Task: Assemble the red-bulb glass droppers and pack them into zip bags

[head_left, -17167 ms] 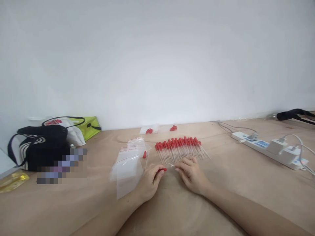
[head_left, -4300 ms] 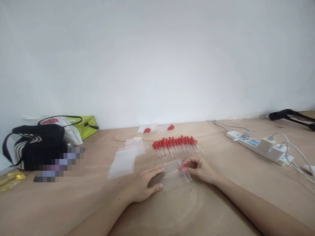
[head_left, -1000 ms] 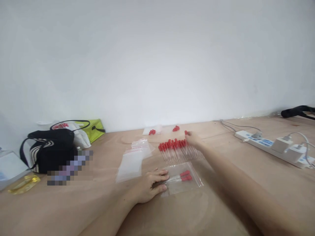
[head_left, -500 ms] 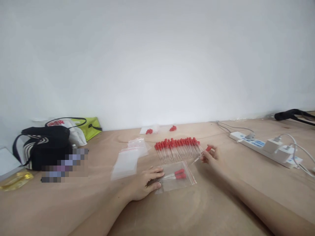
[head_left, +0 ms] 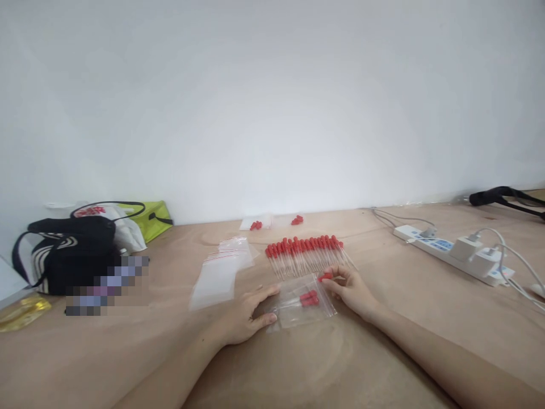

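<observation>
The left hand, thumb and fingers spread, flattens a clear zip bag while the right hand pinches a red-bulbed dropper at its mouth.

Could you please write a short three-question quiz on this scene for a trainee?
1. Multiple choice: What is the right hand holding?
A) a charger
B) a red-topped dropper
C) a black strap

2. True or false: The white power strip lies to the right of the row of droppers.

3. Short answer: What is the left hand touching?

Key:
1. B
2. True
3. The clear bag that has red-topped droppers inside it.
</observation>
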`<action>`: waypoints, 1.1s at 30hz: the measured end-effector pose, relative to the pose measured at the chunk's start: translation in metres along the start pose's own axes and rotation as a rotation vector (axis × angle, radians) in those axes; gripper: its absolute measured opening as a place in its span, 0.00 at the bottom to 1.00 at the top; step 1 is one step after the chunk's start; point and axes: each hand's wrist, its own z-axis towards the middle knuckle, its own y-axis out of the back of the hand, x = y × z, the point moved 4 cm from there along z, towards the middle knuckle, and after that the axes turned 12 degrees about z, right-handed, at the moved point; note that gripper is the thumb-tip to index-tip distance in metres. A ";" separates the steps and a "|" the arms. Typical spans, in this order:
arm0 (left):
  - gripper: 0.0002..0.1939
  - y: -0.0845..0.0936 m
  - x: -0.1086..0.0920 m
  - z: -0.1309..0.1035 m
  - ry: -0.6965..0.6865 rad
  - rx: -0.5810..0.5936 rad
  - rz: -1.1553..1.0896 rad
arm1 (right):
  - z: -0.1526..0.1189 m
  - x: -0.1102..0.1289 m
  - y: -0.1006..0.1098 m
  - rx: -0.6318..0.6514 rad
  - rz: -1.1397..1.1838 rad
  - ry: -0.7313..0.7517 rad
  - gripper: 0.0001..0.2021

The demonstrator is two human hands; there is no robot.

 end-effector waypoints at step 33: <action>0.18 0.000 -0.006 0.004 -0.143 0.016 0.038 | 0.133 0.004 -0.038 -0.188 -0.699 0.190 0.14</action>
